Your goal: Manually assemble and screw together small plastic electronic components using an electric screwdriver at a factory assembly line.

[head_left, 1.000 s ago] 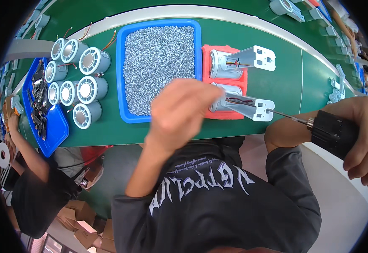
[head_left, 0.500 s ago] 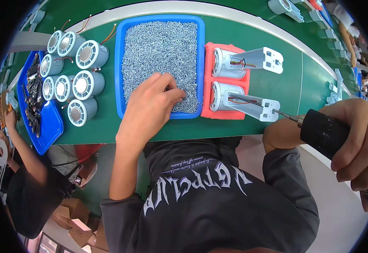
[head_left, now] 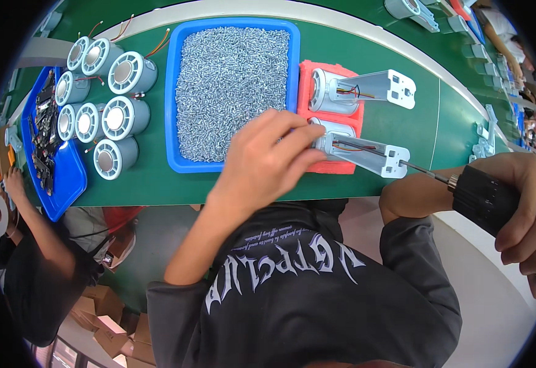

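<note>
Thumb and fingers of the left hand (head_left: 262, 156) reach across the near right corner of a blue tray (head_left: 171, 92) in the head view, bent inward, the thumb and forefinger only slightly apart, their tips touching or just beside the round end of the near white part (head_left: 369, 158). Whether the fingers pinch anything small cannot be told. That part lies on its side in the near half of a red foam block (head_left: 335, 168), its long bracket pointing right, with dark and coloured wires inside. The right hand (head_left: 528, 214), at the right, is wrapped firmly around a black power screwdriver (head_left: 485, 199), whose thin bit (head_left: 424, 170) points left and meets the flat end of that same bracket.

A matching far white part (head_left: 366, 88) lies in the far half of the block. The blue tray stands just left of the foam on the green counter (head_left: 157, 187), filled with small silvery screws (head_left: 231, 86). Further left, eight round white cylinders (head_left: 125, 118) stand close together, several with thin wires. Beyond them to the left is a second blue tray (head_left: 71, 178) with black pieces (head_left: 46, 132). At the near left are another person's arm (head_left: 41, 227) and cardboard boxes (head_left: 105, 306) below the counter.
</note>
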{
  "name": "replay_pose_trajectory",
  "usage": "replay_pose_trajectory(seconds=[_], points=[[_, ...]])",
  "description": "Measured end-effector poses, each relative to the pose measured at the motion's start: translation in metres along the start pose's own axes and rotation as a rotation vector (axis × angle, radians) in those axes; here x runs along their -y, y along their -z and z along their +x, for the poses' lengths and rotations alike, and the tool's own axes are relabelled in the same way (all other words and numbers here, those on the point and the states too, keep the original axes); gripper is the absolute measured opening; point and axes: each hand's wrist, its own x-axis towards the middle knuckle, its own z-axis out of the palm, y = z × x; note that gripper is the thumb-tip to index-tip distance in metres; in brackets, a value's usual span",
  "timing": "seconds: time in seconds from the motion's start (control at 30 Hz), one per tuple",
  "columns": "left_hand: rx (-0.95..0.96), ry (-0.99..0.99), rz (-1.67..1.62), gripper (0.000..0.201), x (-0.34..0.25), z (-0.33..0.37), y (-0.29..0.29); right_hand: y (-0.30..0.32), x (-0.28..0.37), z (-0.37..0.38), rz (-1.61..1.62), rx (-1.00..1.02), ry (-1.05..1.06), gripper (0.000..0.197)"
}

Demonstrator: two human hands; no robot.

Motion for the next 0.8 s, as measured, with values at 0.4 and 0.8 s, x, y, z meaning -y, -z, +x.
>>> replay_pose_trajectory(seconds=[0.4,0.8], points=[[-0.083,0.089,0.092,0.038,0.004,-0.009,0.002,0.004,-0.002,0.003,-0.021,-0.011,-0.054,0.042],[0.014,0.064,-0.059,0.048,-0.005,-0.003,-0.025,-0.004,-0.011,0.002,-0.051,-0.017,-0.084,0.042]])
